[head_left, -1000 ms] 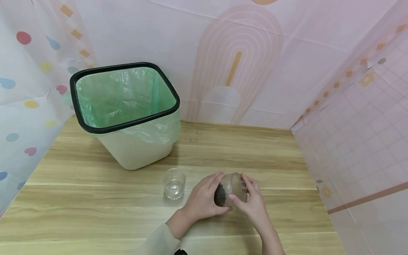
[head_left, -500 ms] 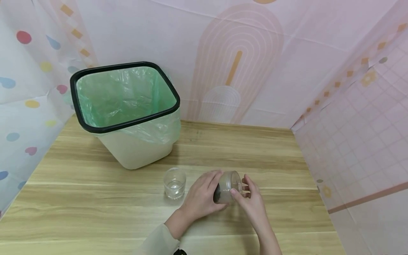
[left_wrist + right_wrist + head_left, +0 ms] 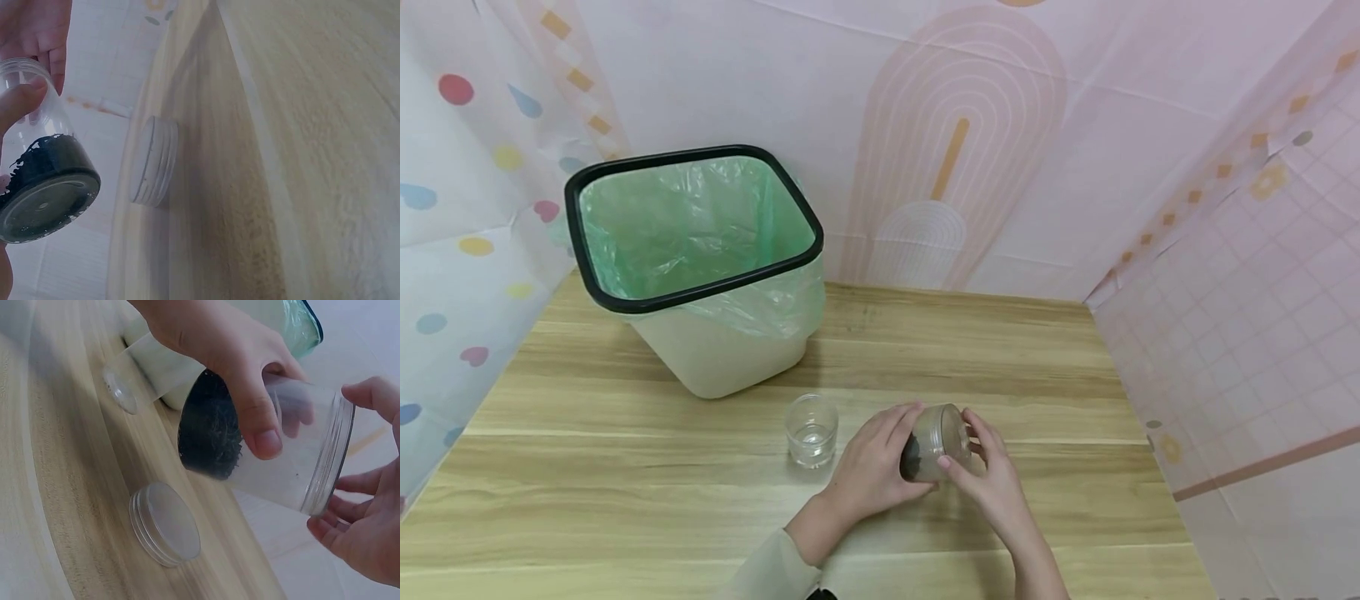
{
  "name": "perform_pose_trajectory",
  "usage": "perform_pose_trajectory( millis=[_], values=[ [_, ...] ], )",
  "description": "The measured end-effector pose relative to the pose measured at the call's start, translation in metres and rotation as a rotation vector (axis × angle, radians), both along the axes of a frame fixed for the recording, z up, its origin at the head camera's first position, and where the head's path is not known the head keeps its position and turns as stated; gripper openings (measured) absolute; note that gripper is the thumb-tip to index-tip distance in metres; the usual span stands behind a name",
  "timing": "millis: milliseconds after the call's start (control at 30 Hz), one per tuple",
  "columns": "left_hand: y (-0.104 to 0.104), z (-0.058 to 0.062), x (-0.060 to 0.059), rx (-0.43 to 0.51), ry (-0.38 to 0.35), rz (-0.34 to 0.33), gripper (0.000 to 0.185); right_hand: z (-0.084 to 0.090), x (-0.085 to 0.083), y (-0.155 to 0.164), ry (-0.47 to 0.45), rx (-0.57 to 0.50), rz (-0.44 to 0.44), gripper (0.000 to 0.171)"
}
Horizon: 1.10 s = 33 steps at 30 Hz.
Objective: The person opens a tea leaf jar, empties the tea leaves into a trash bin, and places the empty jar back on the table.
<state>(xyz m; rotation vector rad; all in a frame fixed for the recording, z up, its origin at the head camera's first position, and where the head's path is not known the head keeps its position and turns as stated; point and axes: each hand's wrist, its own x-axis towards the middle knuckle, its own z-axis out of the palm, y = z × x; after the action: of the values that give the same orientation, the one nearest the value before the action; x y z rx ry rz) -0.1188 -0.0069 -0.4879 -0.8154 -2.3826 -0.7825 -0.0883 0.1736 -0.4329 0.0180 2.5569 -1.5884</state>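
Observation:
A clear plastic jar (image 3: pixel 931 442) lies tilted on its side between both hands, its open threaded mouth facing right. Dark, shredded dry flakes (image 3: pixel 209 428) that resemble tea leaves are packed near its base. My left hand (image 3: pixel 868 467) grips the jar's body around the base end, thumb along the side. At the mouth, the thumb and curled fingertips of my right hand (image 3: pixel 992 479) hold the rim. The jar's round clear lid (image 3: pixel 165 525) rests on the table below, seen in both wrist views and hidden by the hands in the head view.
A small clear cup (image 3: pixel 812 433) with some clear liquid at its bottom stands left of my left hand. Behind it is a cream bin (image 3: pixel 722 362) with a black rim and green liner. Patterned cloth (image 3: pixel 760 67) borders the wooden table (image 3: pixel 625 492).
The jar has shifted slightly left and turned in the hands, its mouth swinging a little aside and partly back. The right fingers loosened and closed again at the rim.

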Motion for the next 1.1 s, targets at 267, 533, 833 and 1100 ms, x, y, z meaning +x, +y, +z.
perform_pose_trajectory(
  millis=[267,533,833,1100],
  values=[
    [0.001,0.004,0.003,0.007,-0.025,0.008,0.094,-0.003,0.001,0.004,0.059,-0.061,0.068,0.076],
    [0.002,0.003,0.004,0.007,-0.018,0.000,0.097,-0.001,0.001,0.001,0.035,-0.148,-0.071,0.062],
    [0.001,0.001,0.003,-0.012,0.014,0.002,0.096,0.002,0.000,-0.003,-0.059,-0.048,-0.170,0.067],
    [0.000,0.001,0.003,-0.016,0.038,-0.013,0.094,0.000,-0.002,-0.007,-0.087,-0.021,-0.144,0.070]
  ],
)
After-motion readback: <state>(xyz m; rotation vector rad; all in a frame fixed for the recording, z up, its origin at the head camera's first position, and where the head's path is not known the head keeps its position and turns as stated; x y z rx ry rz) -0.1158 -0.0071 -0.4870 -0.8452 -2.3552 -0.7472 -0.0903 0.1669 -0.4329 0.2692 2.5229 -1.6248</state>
